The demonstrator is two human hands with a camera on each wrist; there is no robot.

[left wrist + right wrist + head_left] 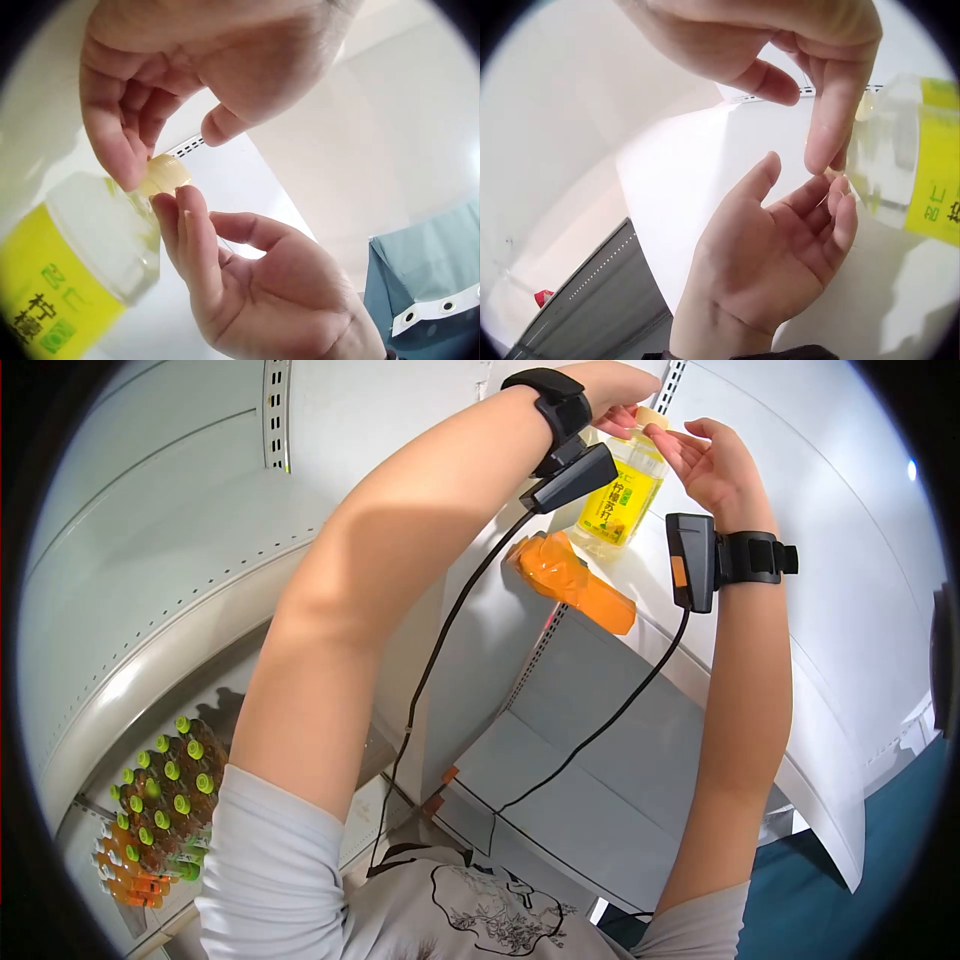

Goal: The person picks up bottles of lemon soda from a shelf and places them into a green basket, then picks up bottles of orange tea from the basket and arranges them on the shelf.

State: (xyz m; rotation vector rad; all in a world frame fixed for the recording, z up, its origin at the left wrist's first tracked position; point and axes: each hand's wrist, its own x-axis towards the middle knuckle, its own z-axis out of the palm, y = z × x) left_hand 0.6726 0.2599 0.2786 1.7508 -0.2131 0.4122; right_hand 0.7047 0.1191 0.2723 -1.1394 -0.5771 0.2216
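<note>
A clear bottle (618, 505) with a yellow label and pale yellow cap (166, 174) stands tilted in the head view, at a white shelf. My left hand (622, 398) reaches its neck from one side, fingertips against the neck just below the cap. From the other side my right hand (722, 468) touches the neck with extended fingers, palm turned up. Both thumbs stand away from the cap in the wrist views. The fingertips of the two hands come close together at the neck (862, 146).
An orange wrapped piece (575, 582) sits at the shelf edge below the bottle. Several dark bottles with green caps (165, 790) and orange drinks (130, 875) stand on a lower shelf at left. Black cables (440, 650) hang from both wrist cameras. A teal curtain (431, 277) hangs at right.
</note>
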